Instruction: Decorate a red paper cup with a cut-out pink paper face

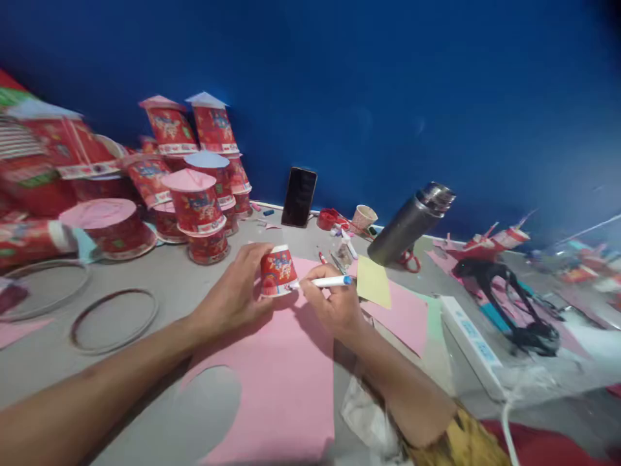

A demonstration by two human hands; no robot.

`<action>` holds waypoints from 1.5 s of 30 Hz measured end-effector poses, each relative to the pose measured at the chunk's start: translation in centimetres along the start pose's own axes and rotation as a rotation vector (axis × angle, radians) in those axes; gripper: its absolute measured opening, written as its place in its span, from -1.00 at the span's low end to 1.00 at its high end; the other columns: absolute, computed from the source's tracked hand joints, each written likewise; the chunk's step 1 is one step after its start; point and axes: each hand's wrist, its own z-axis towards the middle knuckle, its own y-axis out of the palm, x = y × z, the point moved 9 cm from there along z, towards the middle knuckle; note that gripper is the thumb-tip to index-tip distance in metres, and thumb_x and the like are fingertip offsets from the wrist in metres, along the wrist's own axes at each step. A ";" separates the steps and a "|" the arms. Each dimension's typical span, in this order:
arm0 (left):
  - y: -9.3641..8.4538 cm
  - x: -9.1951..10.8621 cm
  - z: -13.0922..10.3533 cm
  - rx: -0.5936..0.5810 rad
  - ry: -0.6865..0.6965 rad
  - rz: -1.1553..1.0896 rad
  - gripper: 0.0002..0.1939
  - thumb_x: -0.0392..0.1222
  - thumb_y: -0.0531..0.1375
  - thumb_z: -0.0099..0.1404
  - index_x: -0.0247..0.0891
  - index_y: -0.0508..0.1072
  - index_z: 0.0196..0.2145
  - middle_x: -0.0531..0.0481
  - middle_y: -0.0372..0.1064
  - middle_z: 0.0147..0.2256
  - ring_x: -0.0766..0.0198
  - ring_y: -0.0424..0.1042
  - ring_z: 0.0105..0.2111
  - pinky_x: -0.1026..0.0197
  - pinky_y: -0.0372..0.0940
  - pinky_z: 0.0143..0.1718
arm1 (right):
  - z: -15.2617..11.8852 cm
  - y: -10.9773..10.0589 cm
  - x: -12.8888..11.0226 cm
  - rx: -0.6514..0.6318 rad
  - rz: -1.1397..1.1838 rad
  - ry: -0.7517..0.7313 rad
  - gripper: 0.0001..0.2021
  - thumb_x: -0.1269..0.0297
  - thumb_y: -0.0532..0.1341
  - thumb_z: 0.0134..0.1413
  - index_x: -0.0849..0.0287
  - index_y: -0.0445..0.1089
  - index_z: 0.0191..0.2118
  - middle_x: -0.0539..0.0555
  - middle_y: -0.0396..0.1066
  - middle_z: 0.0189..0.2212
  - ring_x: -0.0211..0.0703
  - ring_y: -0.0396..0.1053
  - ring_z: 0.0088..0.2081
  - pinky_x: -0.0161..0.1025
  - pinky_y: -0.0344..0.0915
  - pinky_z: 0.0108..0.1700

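Left fingers curled around red cup, right fingers pinching marker, pink paper beneath, flask beyond

From here, soft light falls on the table, and the right hand makes a dark shadow on the pink paper. The flask lid shines. Both far sides look blurry.

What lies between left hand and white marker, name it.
The head view shows a red paper cup there, gripped by the left hand, the white marker by its right side.
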 end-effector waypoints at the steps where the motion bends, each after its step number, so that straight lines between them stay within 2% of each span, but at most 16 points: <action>1: 0.1 -0.1 0.0 0.000 -0.024 -0.022 -0.33 -0.01 0.38 0.25 -0.18 0.28 0.23 -0.18 0.32 0.14 -0.05 0.36 0.16 -0.06 0.33 0.18 | 0.1 -0.6 0.0 0.044 0.010 0.000 -0.84 0.19 0.27 0.26 0.14 0.47 -0.32 -0.01 0.48 -0.46 -0.24 0.42 -0.43 -0.32 0.32 -0.35; 5: 0.1 -0.6 0.1 0.016 -0.086 -0.048 -0.36 -0.10 0.34 0.23 -0.17 0.29 0.22 -0.17 0.36 0.14 -0.06 0.42 0.13 -0.04 0.39 0.11 | 0.4 -2.0 0.3 0.130 0.049 -0.002 -0.82 0.15 0.24 0.32 0.13 0.44 -0.25 -0.03 0.47 -0.47 -0.25 0.41 -0.48 -0.33 0.33 -0.39; 10: 0.1 -1.9 0.2 0.062 -0.123 -0.023 -0.28 -0.11 0.29 0.21 -0.26 0.23 0.28 -0.27 0.33 0.23 -0.17 0.36 0.24 -0.19 0.28 0.27 | 0.5 -1.6 0.8 0.088 0.045 -0.012 -0.80 0.12 0.21 0.39 0.14 0.45 -0.09 0.01 0.54 -0.42 -0.23 0.47 -0.47 -0.28 0.39 -0.33; 14: 0.3 -2.8 0.2 0.072 -0.168 -0.106 -0.24 -0.15 0.28 0.18 -0.24 0.20 0.31 -0.27 0.29 0.29 -0.16 0.34 0.29 -0.20 0.24 0.32 | 0.6 -1.3 1.2 0.063 -0.041 -0.045 -0.80 0.16 0.19 0.42 0.12 0.48 -0.02 0.10 0.60 -0.25 -0.11 0.57 -0.24 -0.21 0.44 -0.14; 17: 0.0 -2.9 0.4 0.091 -0.170 -0.187 -0.21 -0.22 0.25 0.13 -0.23 0.18 0.31 -0.27 0.30 0.30 -0.14 0.33 0.31 -0.20 0.22 0.35 | 0.8 -1.0 1.3 0.054 -0.121 -0.107 -0.80 0.23 0.18 0.39 0.11 0.49 0.01 0.15 0.59 -0.12 -0.04 0.55 -0.06 -0.13 0.42 0.03; 23: -0.2 -3.6 0.5 0.114 -0.186 -0.341 -0.17 -0.28 0.24 0.03 -0.24 0.14 0.28 -0.33 0.25 0.31 -0.15 0.30 0.33 -0.23 0.18 0.38 | 0.8 0.7 3.1 -0.086 -0.269 -0.082 -0.65 0.37 0.23 0.22 0.17 0.42 0.12 0.25 0.50 -0.01 0.10 0.46 0.05 0.04 0.40 0.13; 27: 0.4 -4.6 0.4 0.119 -0.228 -0.515 -0.16 -0.32 0.23 -0.01 -0.22 0.13 0.26 -0.33 0.19 0.33 -0.12 0.26 0.37 -0.23 0.15 0.40 | 0.8 1.2 4.0 -0.148 -0.281 -0.058 -0.66 0.37 0.24 0.24 0.19 0.42 0.11 0.25 0.50 -0.01 0.10 0.45 0.06 0.07 0.39 0.16; 32: 1.3 -5.3 0.1 0.112 -0.312 -0.639 -0.17 -0.25 0.38 0.04 -0.16 0.15 0.22 -0.31 0.19 0.34 -0.15 0.27 0.37 -0.21 0.22 0.37 | 0.7 1.8 5.5 -0.186 -0.353 -0.030 -0.62 0.45 0.18 0.24 0.23 0.39 0.16 0.30 0.47 0.04 0.13 0.42 0.12 0.09 0.35 0.21; 35: 1.5 -5.6 -0.1 0.109 -0.377 -0.695 -0.17 -0.17 0.44 0.05 -0.15 0.16 0.20 -0.34 0.22 0.33 -0.16 0.30 0.35 -0.21 0.25 0.35 | 0.3 2.8 6.6 -0.276 -0.407 -0.006 -0.43 0.59 0.19 0.08 0.19 0.33 0.24 0.28 0.42 0.11 0.09 0.38 0.17 0.01 0.34 0.21; 39: 1.3 -5.7 -0.2 0.100 -0.427 -0.674 -0.16 -0.06 0.47 0.05 -0.15 0.18 0.19 -0.34 0.26 0.32 -0.18 0.33 0.33 -0.22 0.26 0.34 | -0.1 4.2 7.2 -0.420 -0.520 -0.007 -0.21 0.62 0.27 -0.09 0.17 0.26 0.33 0.27 0.35 0.17 0.10 0.33 0.18 -0.05 0.32 0.21; 41: 1.3 -5.8 -0.3 0.086 -0.454 -0.662 -0.15 -0.04 0.47 0.05 -0.13 0.18 0.20 -0.34 0.24 0.34 -0.21 0.32 0.34 -0.23 0.26 0.34 | -0.1 4.7 6.9 -0.489 -0.597 -0.037 -0.24 0.58 0.30 -0.08 0.17 0.28 0.32 0.27 0.36 0.14 0.12 0.34 0.14 -0.04 0.31 0.18; 45: 1.4 -6.5 -0.7 0.067 -0.525 -0.662 -0.09 0.05 0.47 0.05 -0.11 0.12 0.24 -0.38 0.19 0.37 -0.24 0.27 0.36 -0.27 0.21 0.37 | 0.1 5.0 6.4 -0.535 -0.703 -0.079 -0.52 0.47 0.27 0.11 0.14 0.44 0.17 0.24 0.44 -0.03 0.12 0.38 -0.03 -0.02 0.33 0.03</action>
